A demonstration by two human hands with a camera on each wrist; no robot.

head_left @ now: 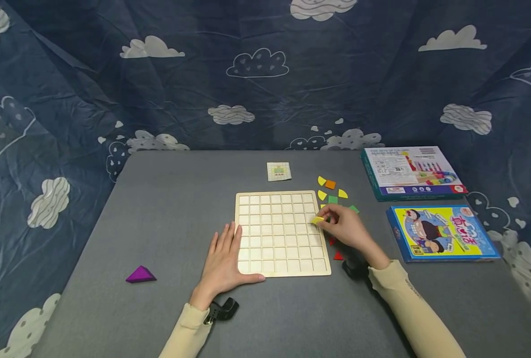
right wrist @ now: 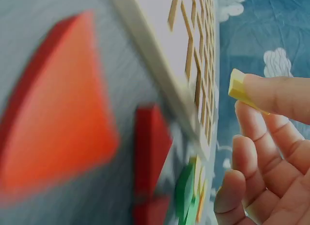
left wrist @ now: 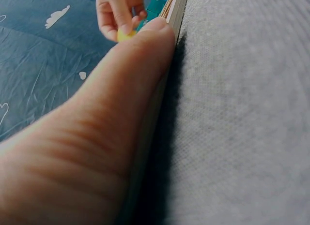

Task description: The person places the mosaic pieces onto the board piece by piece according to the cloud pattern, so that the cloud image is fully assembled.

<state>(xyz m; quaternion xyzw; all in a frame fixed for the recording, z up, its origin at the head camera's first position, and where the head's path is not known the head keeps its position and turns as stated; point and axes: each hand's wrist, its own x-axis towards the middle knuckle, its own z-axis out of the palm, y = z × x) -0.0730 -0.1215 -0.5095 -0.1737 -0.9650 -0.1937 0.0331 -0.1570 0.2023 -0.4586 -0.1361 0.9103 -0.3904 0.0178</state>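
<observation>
A pale wooden grid board (head_left: pixel 272 231) with square recesses lies on the grey table. My left hand (head_left: pixel 222 261) rests along its left edge and lower left corner, fingers straight and thumb spread out. Over the board's right edge, my right hand (head_left: pixel 343 226) pinches a small yellow piece (head_left: pixel 317 220) between thumb and finger; the right wrist view shows this yellow piece (right wrist: pixel 237 84) held off the board. Right of the board lie yellow quarter-round pieces (head_left: pixel 342 193), an orange square (head_left: pixel 330 184), green pieces (head_left: pixel 333 200) and red pieces (head_left: pixel 338 255), some partly hidden by the hand.
Behind the board lies a small pattern card (head_left: pixel 278 171). Two flat boxes, one white and teal (head_left: pixel 413 171), one blue and yellow (head_left: pixel 442 232), lie at the right. A purple pyramid-like piece (head_left: pixel 141 274) sits at the left. A cloud-printed curtain (head_left: pixel 256 99) hangs behind the table.
</observation>
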